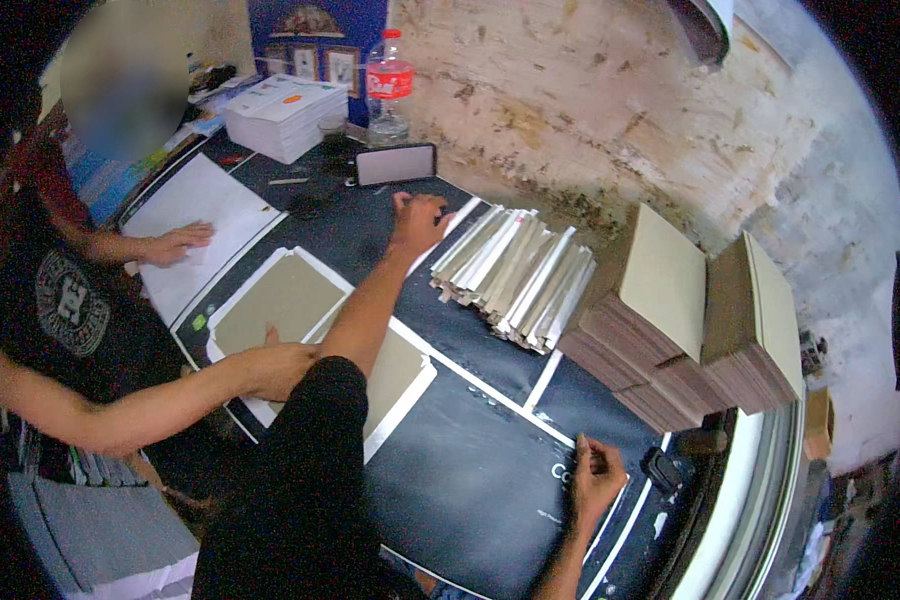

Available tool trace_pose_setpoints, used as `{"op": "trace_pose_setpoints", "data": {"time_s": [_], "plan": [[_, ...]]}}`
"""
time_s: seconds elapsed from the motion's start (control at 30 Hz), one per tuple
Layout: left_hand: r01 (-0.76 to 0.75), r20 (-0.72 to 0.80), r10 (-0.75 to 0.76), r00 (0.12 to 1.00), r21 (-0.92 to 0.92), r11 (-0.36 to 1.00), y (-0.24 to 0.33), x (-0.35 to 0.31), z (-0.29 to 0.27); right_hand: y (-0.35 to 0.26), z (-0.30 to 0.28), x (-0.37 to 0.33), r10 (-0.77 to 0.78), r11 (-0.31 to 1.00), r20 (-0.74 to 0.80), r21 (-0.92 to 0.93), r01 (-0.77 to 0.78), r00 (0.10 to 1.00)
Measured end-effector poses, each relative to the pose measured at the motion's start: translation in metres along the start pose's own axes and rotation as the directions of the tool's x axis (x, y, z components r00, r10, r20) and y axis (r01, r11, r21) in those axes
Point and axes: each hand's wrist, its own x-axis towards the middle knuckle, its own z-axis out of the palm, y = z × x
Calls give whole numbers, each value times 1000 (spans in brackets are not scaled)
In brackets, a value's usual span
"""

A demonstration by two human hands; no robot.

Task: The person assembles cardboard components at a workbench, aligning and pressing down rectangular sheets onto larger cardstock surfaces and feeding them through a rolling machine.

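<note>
The flexible-looking black rectangular paper sheet (460, 480) is best edge-held; whether left hand (420, 222) or right hand (600, 482) is grasping cannot be told

It's black all around us here, the sheet (460, 440) marked with white lettering and white edge lines! We see drab grey-beige boards (282, 298) framed in white, then a bundle of strips (515, 278) streaked white, cream and grey. Brown stacks (630, 350) now, topped in pale cream! We catch a bottle's (390, 85) bright red cap and label, a deep blue panel (315, 45), a cream wall (530, 110) blotched brown, and a black shirt (70, 300) with a round white print.
</note>
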Motion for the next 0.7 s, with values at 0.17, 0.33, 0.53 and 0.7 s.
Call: {"op": "trace_pose_setpoints", "data": {"time_s": [0.17,0.33,0.53,0.7], "plan": [[15,5,-15,1000,73,997,-35,-5,-2,-17,13,-1,-30,998,68,-54,34,997],[-10,50,3,999,139,990,-5,1,10,-17,-2,-5,51,998,31,21,-52,998],[71,95,-91,991,192,979,-24,-4,4,-11,12,-4,-144,989,7,-24,145,989],[80,95,-110,989,276,958,-28,0,5,-3,13,-1,-125,992,28,-2,125,992]]}}
